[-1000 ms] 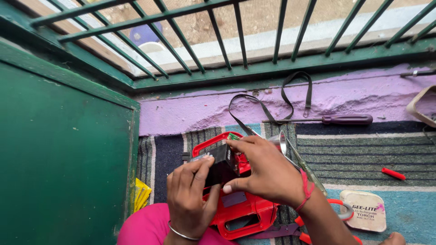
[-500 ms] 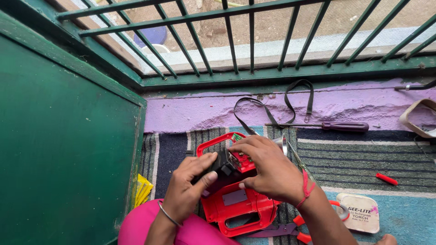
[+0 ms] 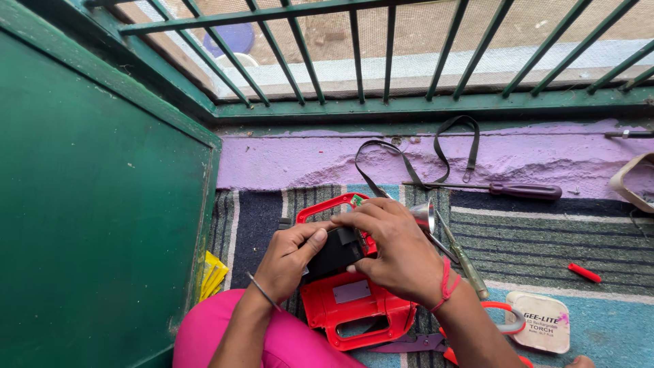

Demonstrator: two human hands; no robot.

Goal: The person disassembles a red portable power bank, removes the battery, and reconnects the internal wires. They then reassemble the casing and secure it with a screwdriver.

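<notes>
Both hands close on a black rectangular block (image 3: 334,251), prob. a battery, sitting in the open red plastic torch housing (image 3: 354,303). Left hand (image 3: 289,262): fingers wrapped round the block's left end, thumb lying across its top, a thin metal bangle (image 3: 262,292) at the wrist. Right hand (image 3: 395,249): curled over the block's right/top side, fingertips pressing on it, a red thread band (image 3: 446,286) round the wrist. Block sits tilted in the upper half of the housing, partly hidden by the fingers; can't tell if it's seated fully or lifted a bit.

Housing lies open-side up on the striped woven mat (image 3: 531,245), against the pink-clad knee (image 3: 225,337). Inside: the block, a grey rectangular plate (image 3: 351,292) lower down, a small green circuit board (image 3: 355,200) at the top edge by the red handle loop. Handle slot at its lower end.

Just right of the right hand: shiny silver cone reflector (image 3: 424,215), a thin metal tool (image 3: 463,259) lying diagonal. Further out: maroon-handled screwdriver (image 3: 524,191) and black strap (image 3: 436,153) on the purple ledge (image 3: 286,160); a small red piece (image 3: 584,273) on the mat; cream rounded torch cover w/ label (image 3: 541,330) near the lower right. Yellow packet (image 3: 212,272) by the green door (image 3: 88,204). Green railing (image 3: 388,54) above.
</notes>
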